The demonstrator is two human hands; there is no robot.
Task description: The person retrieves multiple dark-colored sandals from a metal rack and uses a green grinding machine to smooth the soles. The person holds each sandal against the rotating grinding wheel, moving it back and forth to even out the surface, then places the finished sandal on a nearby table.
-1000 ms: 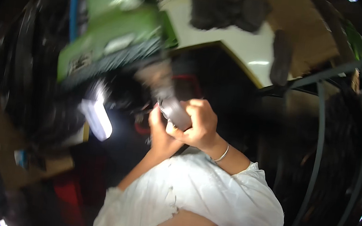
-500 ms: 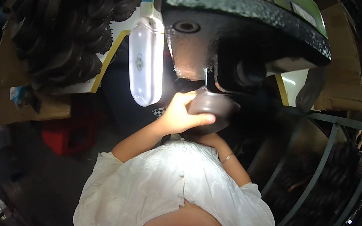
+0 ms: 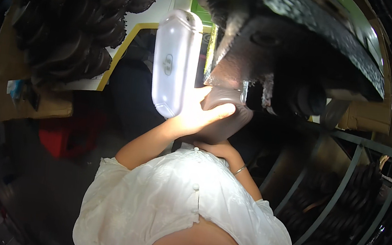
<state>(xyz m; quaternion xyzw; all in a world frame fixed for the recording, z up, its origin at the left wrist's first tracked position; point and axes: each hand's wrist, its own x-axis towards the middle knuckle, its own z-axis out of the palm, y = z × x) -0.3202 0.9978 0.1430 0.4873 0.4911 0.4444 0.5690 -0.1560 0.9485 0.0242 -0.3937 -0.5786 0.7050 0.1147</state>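
A dark brown, smooth moulded piece that looks like a shoe sole point(image 3: 223, 123) is held up against the underside of a dark machine head point(image 3: 283, 50). My left hand point(image 3: 196, 115) grips its left side, thumb laid across the surface and fingers behind it. Below its near end is my right hand point(image 3: 217, 148), closed against the piece with its fingertips partly hidden. The upper edge of the piece meets a narrow metal part point(image 3: 244, 93) under the head. Just left of it, a bright white lamp point(image 3: 173, 66) hangs and partly covers my left hand.
Ragged-edged dark soles point(image 3: 75, 29) are heaped at the far left in a cardboard box point(image 3: 2, 84). A red stool point(image 3: 67, 136) stands on the floor at left. At right, a grey metal rack point(image 3: 323, 219) has many dark pieces behind its bars.
The brown piece has turned and tilted, showing more of its broad side. Both hands stay on it. The lamp and machine head appear farther right as the view shifted.
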